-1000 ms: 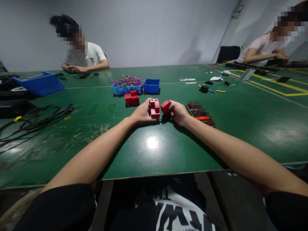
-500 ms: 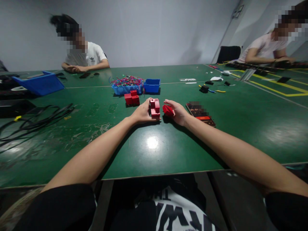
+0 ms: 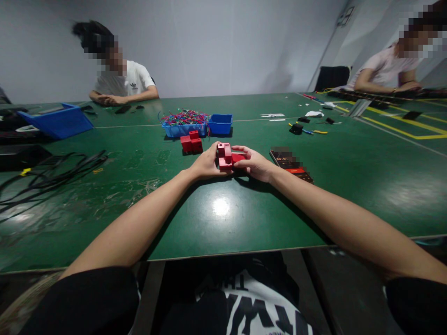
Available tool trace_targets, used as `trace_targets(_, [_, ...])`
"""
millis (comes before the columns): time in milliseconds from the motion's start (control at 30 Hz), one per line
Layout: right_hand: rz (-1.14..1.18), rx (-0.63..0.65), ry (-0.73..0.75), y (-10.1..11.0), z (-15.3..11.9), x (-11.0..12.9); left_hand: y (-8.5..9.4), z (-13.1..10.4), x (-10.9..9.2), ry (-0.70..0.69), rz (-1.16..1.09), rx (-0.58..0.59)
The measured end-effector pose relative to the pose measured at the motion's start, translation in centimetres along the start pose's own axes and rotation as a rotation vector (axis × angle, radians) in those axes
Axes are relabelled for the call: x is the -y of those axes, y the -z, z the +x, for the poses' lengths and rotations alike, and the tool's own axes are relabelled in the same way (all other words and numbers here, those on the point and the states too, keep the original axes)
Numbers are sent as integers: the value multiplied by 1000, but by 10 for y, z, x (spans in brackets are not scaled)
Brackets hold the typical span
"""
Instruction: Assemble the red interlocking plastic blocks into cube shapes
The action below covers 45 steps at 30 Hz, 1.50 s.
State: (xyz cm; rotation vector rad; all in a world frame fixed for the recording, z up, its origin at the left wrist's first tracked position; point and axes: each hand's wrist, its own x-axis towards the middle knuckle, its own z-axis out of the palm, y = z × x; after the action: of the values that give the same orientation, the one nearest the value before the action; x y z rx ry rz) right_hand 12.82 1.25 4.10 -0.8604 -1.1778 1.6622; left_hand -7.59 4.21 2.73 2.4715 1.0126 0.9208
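Note:
My left hand (image 3: 207,164) is closed around a red notched block (image 3: 224,157), fingers behind it and thumb along its near side. From the right, my right hand (image 3: 254,164) pinches a smaller red piece (image 3: 238,158) between thumb and fingers. That piece meets the right side of the notched block; whether it sits inside the notch I cannot tell. Another red stepped block (image 3: 192,143) stands on the green table just beyond my left hand.
Behind the blocks stand a blue bin (image 3: 185,130) heaped with coloured wires and a smaller blue bin (image 3: 220,124). A phone (image 3: 291,165) lies right of my right hand. Black cables (image 3: 66,170) sprawl at left. Pliers (image 3: 307,131) lie farther right. Two people sit across the table.
My right hand has moved left, bringing the smaller red piece against the notched block and turning it flatter. My left hand and its block have stayed in place.

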Motion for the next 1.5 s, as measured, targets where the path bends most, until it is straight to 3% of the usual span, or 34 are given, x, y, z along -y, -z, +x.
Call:
trace_targets(100, [-38, -4, -9, 1, 1, -2, 0, 0, 0, 8, 3, -1])
trace_targets(367, [33, -225, 4, -8, 9, -2, -1, 1, 1, -9, 29, -9])
trace_targets(633, [-106, -262, -55, -12, 3, 2, -1, 3, 0, -30, 40, -9])
trace_targets(867, [22, -289, -9, -9, 5, 2, -1, 3, -4, 30, 212, -7])
trace_targets(1067, [-56, -268, 172, -8, 7, -5, -1, 3, -7, 69, 262, 13])
trace_targets(1300, [-542, -236, 529, -10, -4, -7, 1, 2, -9, 52, 235, 22])
trace_targets(1500, [-799, -289, 780, -13, -17, 1, 1, 2, -8, 9, 207, 3])
